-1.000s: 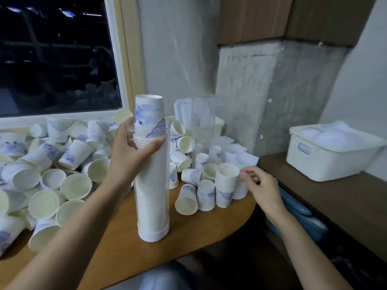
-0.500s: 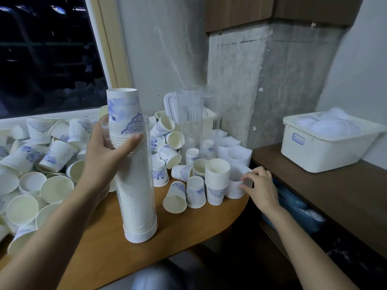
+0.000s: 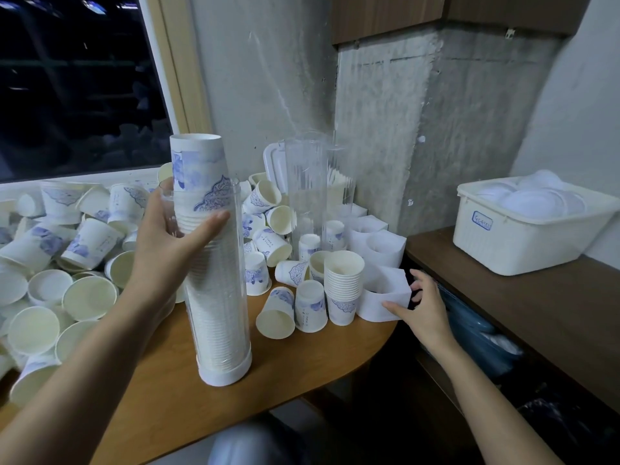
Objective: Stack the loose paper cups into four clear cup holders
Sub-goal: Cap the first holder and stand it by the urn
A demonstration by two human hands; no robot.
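Paper cups (image 3: 196, 162) rise past the rim of a filled clear holder (image 3: 221, 297) standing upright on a wooden table (image 3: 302, 370). A person's left hand (image 3: 177, 243) wraps around the tube near its top, apparently to steady the tall column against tipping. The right hand (image 3: 424, 307) reaches to the table's edge and pinches a white cap-like piece (image 3: 379, 297) between thumb and fingers. It is likely a fitting meant for the holder, though its purpose cannot be confirmed. Loose cups (image 3: 67, 263) lie heaped to the left beneath the window, within easy reach, and a short nested stack (image 3: 344, 280) waits just beside the white piece. Empty clear holders (image 3: 307, 196) stand against the wall behind, suggesting much of the job remains. A white bin (image 3: 523, 236) sits on the side shelf (image 3: 536, 313).
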